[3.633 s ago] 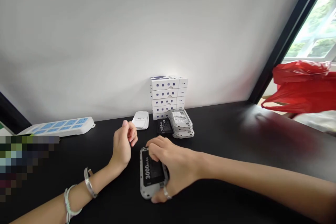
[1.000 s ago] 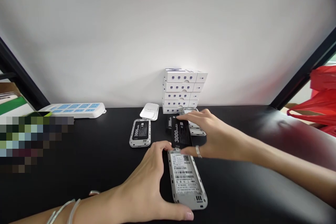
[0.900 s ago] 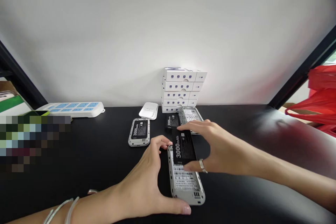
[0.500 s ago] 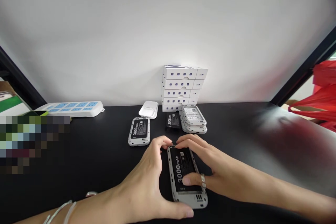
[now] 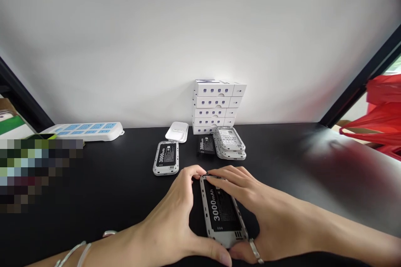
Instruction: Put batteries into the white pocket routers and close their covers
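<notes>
In front of me on the black table lies a flat grey device body with rounded corners, its back open and a black 3000mAh battery seated in it. My left hand grips the device at its two ends, thumb by the near edge and curled fingertips at the far left corner. Across the far end reach the fingers of my right hand, covering part of the battery. Its thumb, with a ring at the base, presses the near edge beside my left thumb.
Beyond my hands lie another device with battery, white covers, a loose battery and two stacked device bodies. Several white boxes are stacked at the wall. A power strip lies left; red bags hang right.
My right thumb has moved off the battery down to the device's near edge. The right fingers have slid slightly over the far end. My left hand holds almost the same place.
</notes>
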Action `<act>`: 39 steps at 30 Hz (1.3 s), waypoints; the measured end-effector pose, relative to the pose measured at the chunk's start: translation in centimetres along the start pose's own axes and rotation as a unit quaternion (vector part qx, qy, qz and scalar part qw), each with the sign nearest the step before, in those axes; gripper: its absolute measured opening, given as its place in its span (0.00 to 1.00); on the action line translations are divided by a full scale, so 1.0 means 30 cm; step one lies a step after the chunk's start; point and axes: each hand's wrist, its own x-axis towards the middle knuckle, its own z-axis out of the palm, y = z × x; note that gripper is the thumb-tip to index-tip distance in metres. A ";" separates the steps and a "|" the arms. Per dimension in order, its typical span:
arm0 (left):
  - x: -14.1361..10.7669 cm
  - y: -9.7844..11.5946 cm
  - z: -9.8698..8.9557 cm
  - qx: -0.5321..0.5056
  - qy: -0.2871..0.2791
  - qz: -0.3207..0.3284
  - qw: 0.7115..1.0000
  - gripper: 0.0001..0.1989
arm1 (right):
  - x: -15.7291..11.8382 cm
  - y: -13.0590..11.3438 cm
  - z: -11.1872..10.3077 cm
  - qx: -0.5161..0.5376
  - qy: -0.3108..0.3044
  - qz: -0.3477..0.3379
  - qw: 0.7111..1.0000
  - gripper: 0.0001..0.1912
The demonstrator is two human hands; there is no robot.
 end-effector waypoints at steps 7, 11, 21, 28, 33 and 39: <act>-0.026 0.045 -0.001 0.076 0.098 0.148 0.981 0.16 | 0.016 0.034 -0.019 -0.008 0.068 0.041 0.997 0.43; -0.040 0.049 0.015 0.135 -0.005 0.298 0.945 0.19 | 0.074 0.043 -0.055 -0.044 0.080 0.041 0.995 0.39; -0.033 0.072 0.004 0.251 -0.107 0.344 0.899 0.20 | 0.332 0.024 -0.090 -0.117 0.010 0.004 0.993 0.28; -0.029 0.014 0.037 0.198 -0.085 0.345 0.913 0.20 | 0.378 0.018 -0.090 -0.093 -0.040 0.030 0.994 0.33; -0.029 0.019 0.034 0.197 -0.082 0.337 0.917 0.20 | 0.378 0.031 -0.106 -0.062 -0.035 0.048 0.996 0.42; -0.030 0.029 0.030 0.156 -0.101 0.305 0.934 0.20 | 0.294 0.132 -0.250 -0.126 0.001 0.114 0.985 0.38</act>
